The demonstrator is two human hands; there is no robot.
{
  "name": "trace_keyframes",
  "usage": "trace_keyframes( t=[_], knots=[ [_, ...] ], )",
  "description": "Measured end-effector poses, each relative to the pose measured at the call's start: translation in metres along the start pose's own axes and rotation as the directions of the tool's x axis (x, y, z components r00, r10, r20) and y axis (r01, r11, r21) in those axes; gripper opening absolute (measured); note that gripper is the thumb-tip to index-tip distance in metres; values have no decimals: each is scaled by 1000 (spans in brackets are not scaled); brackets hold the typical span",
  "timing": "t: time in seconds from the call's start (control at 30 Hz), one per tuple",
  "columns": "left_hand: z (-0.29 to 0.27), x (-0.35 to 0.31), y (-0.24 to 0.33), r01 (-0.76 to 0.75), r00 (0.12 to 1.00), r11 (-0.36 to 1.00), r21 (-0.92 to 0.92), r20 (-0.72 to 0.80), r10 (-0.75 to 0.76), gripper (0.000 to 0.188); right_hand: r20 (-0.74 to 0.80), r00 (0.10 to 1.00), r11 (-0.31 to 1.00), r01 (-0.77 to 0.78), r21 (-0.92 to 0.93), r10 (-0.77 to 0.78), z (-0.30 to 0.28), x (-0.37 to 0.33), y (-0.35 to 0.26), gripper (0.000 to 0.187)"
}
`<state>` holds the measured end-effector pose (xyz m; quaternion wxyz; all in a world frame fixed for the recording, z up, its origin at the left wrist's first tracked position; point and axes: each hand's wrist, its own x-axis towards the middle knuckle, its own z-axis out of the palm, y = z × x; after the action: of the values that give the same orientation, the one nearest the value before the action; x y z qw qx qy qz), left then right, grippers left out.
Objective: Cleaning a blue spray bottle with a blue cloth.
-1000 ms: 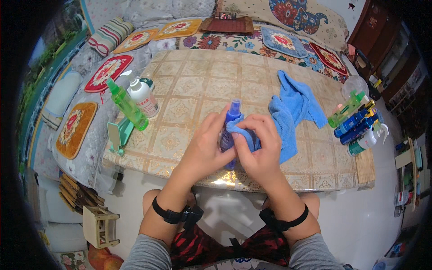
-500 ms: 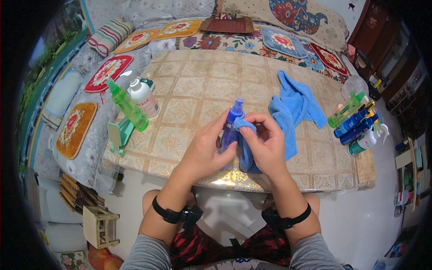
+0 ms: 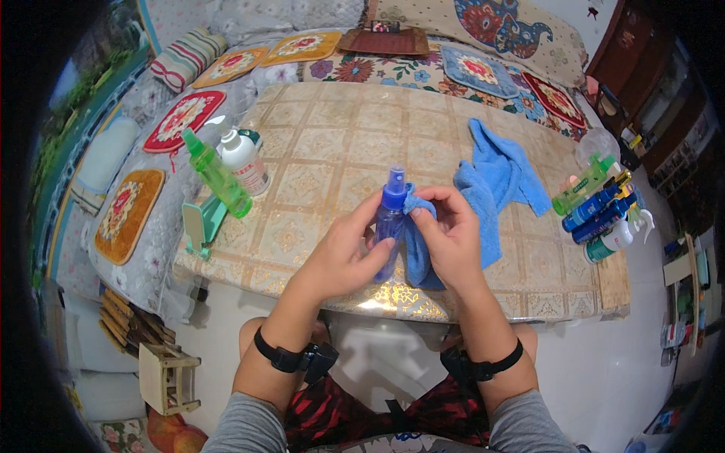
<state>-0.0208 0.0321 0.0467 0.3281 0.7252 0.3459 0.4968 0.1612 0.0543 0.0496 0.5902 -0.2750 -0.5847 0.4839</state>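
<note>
A small blue-purple spray bottle (image 3: 390, 219) with a clear cap stands nearly upright near the table's front edge. My left hand (image 3: 349, 245) is wrapped round it from the left, thumb across its front. My right hand (image 3: 451, 230) pinches a bunched corner of a blue cloth (image 3: 420, 253) close against the bottle's right side, by its neck. Below my right fingers the cloth hangs down to the tabletop. Another blue towel (image 3: 495, 181) lies crumpled just beyond my right hand; whether it joins the pinched cloth is hidden behind that hand.
On the table's left stand a green spray bottle (image 3: 217, 175), a white pump bottle (image 3: 243, 160) and a mint-green phone stand (image 3: 202, 226). Several bottles cluster at the right edge, among them a green one (image 3: 580, 187) and a blue one (image 3: 589, 209). A patterned cover lies over the table (image 3: 325, 151).
My right hand has shifted the cloth's bunched corner from the bottle's front to its right side, baring more of the bottle. The bottle has tilted slightly, and my left hand keeps its hold.
</note>
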Motion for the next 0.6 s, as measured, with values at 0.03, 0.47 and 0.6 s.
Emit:
trace_keyframes(
  t=[0.03,0.47,0.6],
  knots=[
    [0,1,3,0,1000,1000,-1,-1,0,68,-44,999,1000,-5,-14,4,2,-2,0,18],
    [-10,5,15,8,999,993,118,-40,-3,47,136,888,671,425,-608,-440,20,-10,-14,25],
    [-10,3,9,-12,995,997,74,-97,19,49,42,945,842,309,-442,-324,14,-5,-4,20]
  ],
)
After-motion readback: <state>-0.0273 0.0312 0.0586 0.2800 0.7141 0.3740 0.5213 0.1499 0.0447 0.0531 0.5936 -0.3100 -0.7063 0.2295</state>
